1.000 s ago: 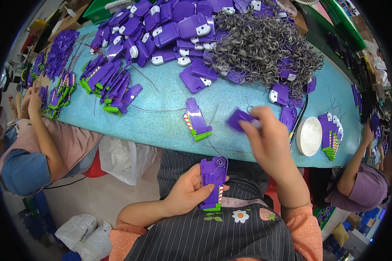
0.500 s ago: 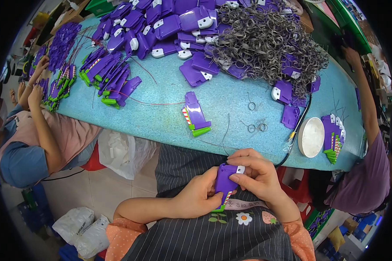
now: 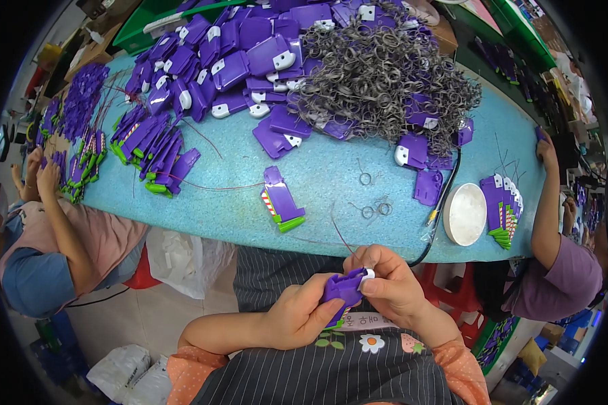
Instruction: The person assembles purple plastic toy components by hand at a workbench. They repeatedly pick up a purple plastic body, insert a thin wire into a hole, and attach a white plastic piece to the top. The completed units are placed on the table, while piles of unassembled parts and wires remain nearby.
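Above my apron a purple plastic piece (image 3: 342,287) is gripped by my left hand (image 3: 297,312), its thumb pressed on the face. The piece has a white corner and a striped strip, with green at its bottom end. My right hand (image 3: 393,282) closes around the white corner, thumb against it and fingers bent behind. A thin dark wire (image 3: 340,233) rises from those fingers toward the table. Whatever the right fingertips hold at the top edge is partly hidden. A similar piece with a green foot (image 3: 283,202) lies on the table ahead.
Purple parts (image 3: 233,67) are heaped at the back beside a tangle of grey wire rings (image 3: 385,74). Several loose springs (image 3: 367,212) lie nearer. A white bowl (image 3: 465,214) and a cable (image 3: 446,196) are at the right, with fanned purple pieces (image 3: 500,209). People work on both sides.
The purple piece has tipped so its top edge shows more, and my right fingers have shifted along that edge. The table scene has shifted left in the view.
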Demonstrator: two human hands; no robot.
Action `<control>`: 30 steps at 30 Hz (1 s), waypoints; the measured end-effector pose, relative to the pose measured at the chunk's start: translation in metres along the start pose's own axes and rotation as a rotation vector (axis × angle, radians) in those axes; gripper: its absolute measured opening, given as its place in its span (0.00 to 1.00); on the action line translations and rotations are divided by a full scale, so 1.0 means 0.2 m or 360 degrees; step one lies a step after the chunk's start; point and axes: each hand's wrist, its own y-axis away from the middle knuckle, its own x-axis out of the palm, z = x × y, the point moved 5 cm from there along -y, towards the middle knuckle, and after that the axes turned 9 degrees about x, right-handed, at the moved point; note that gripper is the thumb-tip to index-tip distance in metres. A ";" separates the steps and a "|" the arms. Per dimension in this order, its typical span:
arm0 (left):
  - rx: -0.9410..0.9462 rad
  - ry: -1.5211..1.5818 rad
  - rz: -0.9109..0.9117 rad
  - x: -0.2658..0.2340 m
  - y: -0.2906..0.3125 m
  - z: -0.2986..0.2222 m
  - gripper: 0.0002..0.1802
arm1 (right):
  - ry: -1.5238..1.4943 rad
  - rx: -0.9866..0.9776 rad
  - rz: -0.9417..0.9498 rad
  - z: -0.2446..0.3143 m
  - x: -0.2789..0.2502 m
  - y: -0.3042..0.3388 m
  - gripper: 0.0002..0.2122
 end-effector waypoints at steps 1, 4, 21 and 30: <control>0.0079 -0.0056 -0.0033 0.00 0.00 -0.01 0.14 | -0.0025 -0.0048 0.0059 0.00 0.01 0.00 0.10; 0.0102 -0.0184 -0.0093 0.00 0.00 -0.02 0.15 | 0.0330 -0.0339 0.0028 0.02 0.02 0.01 0.09; -0.0018 0.0441 -0.0512 -0.20 -0.11 0.04 0.16 | 0.1871 -0.0417 -0.0276 0.10 0.01 0.07 0.10; -0.0042 0.0518 -0.0540 -0.12 -0.10 0.06 0.10 | 0.1694 -0.0668 -0.0291 0.10 0.00 0.07 0.08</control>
